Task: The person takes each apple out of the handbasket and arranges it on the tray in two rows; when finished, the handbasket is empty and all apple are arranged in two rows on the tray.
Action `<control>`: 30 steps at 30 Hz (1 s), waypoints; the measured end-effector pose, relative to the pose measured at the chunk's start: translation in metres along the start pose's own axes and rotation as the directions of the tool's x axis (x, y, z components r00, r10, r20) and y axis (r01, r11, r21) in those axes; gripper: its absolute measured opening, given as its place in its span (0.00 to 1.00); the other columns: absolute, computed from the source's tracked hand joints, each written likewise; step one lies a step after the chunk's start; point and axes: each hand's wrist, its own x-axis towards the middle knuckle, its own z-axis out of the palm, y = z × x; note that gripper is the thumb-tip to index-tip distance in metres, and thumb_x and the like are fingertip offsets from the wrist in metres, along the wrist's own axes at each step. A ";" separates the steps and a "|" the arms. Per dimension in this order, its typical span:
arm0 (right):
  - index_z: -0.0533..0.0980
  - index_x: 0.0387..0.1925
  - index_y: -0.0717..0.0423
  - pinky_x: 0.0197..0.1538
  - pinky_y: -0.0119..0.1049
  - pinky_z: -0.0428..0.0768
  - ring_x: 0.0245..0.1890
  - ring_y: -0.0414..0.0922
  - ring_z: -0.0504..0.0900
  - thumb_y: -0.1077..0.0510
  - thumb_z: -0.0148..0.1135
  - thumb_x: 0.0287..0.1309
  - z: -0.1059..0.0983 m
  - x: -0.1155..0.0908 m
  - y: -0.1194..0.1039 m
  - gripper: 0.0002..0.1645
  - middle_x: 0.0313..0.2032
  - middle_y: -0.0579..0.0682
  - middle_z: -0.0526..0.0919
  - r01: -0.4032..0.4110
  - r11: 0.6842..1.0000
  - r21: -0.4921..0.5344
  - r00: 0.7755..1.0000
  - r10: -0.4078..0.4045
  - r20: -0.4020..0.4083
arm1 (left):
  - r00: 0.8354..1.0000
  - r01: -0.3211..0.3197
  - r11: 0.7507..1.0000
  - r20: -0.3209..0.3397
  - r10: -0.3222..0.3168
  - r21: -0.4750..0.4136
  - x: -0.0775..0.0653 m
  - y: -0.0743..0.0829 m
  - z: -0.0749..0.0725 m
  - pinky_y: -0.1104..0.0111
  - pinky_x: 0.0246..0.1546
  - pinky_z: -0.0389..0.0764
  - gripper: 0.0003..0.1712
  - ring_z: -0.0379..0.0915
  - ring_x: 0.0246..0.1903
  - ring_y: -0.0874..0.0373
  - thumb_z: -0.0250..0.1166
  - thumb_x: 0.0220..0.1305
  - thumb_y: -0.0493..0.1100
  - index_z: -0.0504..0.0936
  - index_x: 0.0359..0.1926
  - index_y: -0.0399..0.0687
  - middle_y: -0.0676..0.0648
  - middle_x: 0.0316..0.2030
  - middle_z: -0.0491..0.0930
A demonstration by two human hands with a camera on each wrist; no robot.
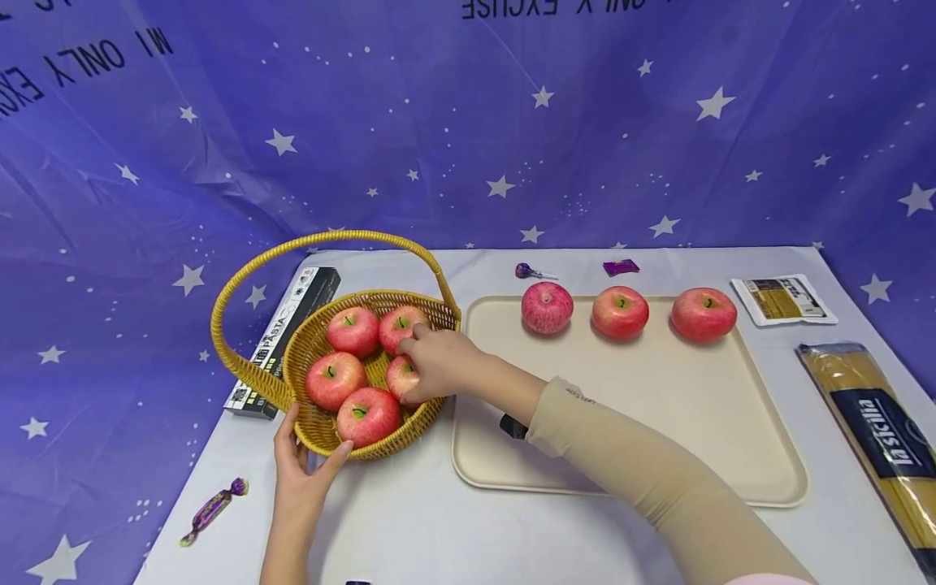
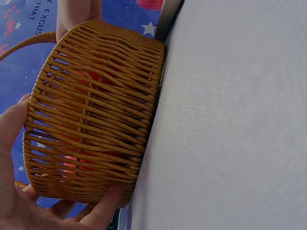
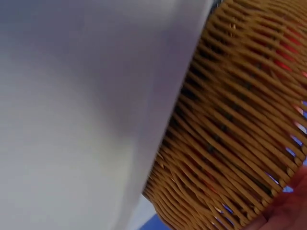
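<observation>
A yellow wicker basket with a tall arched handle holds several red apples. My left hand grips the basket's near left side, its thumb by the rim; in the left wrist view its fingers lie against the woven wall. Inside the basket at the right, my right hand holds an apple, which it partly covers. In the right wrist view the basket wall hides most of that hand. Three more apples stand in a row along the far side of a beige tray.
Behind the basket lies a black and white pasta box. A wrapped candy is at the left; a lollipop and a purple candy lie behind the tray. To its right are a white packet and a spaghetti bag.
</observation>
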 end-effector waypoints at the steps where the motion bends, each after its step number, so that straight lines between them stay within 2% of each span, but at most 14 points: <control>1: 0.76 0.55 0.48 0.38 0.40 0.81 0.37 0.46 0.79 0.35 0.69 0.41 0.002 0.000 0.001 0.39 0.48 0.53 0.75 0.000 1.000 0.011 1.000 0.000 -0.013 | 1.000 0.003 1.000 -0.002 -0.003 0.002 0.000 0.000 0.000 0.74 0.67 0.54 0.54 0.35 0.73 0.50 0.67 0.60 0.32 0.42 0.75 0.56 0.46 0.74 0.39; 8: 0.78 0.52 0.48 0.39 0.38 0.80 0.38 0.46 0.77 0.37 0.69 0.40 0.007 -0.004 0.003 0.36 0.45 0.50 0.74 0.001 0.999 0.052 0.996 0.003 -0.087 | 1.000 0.026 1.000 -0.002 -0.026 0.014 -0.001 0.000 0.000 0.74 0.67 0.55 0.54 0.35 0.73 0.51 0.68 0.60 0.34 0.42 0.75 0.58 0.47 0.74 0.39; 13: 0.76 0.55 0.49 0.46 0.39 0.79 0.45 0.46 0.76 0.39 0.69 0.40 0.001 -0.009 0.005 0.38 0.49 0.51 0.73 0.029 0.990 0.140 0.989 -0.009 -0.145 | 1.000 0.002 1.000 0.000 -0.002 -0.001 -0.001 0.000 0.001 0.75 0.67 0.55 0.54 0.35 0.73 0.50 0.67 0.59 0.32 0.42 0.75 0.56 0.46 0.74 0.39; 17: 0.76 0.56 0.48 0.47 0.37 0.78 0.46 0.43 0.75 0.39 0.71 0.39 -0.013 -0.018 0.007 0.40 0.49 0.48 0.73 0.053 0.973 0.224 0.977 -0.005 -0.213 | 1.000 -0.002 1.000 -0.001 0.002 -0.011 -0.001 0.001 0.001 0.75 0.67 0.54 0.54 0.35 0.73 0.51 0.67 0.59 0.31 0.42 0.75 0.56 0.45 0.74 0.39; 23: 0.76 0.55 0.44 0.41 0.33 0.79 0.38 0.41 0.74 0.40 0.74 0.37 -0.045 -0.045 0.014 0.39 0.44 0.44 0.71 0.043 0.952 0.302 0.955 0.050 -0.294 | 1.000 0.010 1.000 0.002 -0.010 -0.009 -0.001 0.001 0.000 0.74 0.68 0.54 0.53 0.34 0.73 0.51 0.67 0.60 0.33 0.42 0.75 0.57 0.46 0.74 0.39; 27: 0.76 0.55 0.47 0.43 0.35 0.80 0.39 0.41 0.75 0.41 0.74 0.37 -0.058 -0.062 0.029 0.39 0.44 0.45 0.71 0.018 0.944 0.330 0.936 0.100 -0.338 | 1.000 0.001 1.000 0.002 -0.001 -0.012 0.000 0.001 0.000 0.75 0.67 0.53 0.53 0.34 0.73 0.50 0.67 0.59 0.32 0.43 0.75 0.56 0.45 0.74 0.39; 30: 0.76 0.55 0.48 0.44 0.39 0.80 0.40 0.43 0.75 0.42 0.75 0.36 -0.060 -0.071 0.045 0.40 0.45 0.46 0.71 -0.029 0.939 0.344 0.923 0.157 -0.351 | 1.000 0.004 1.000 0.001 -0.004 -0.013 -0.001 0.001 0.000 0.75 0.67 0.54 0.53 0.35 0.73 0.51 0.67 0.59 0.32 0.43 0.75 0.56 0.46 0.74 0.39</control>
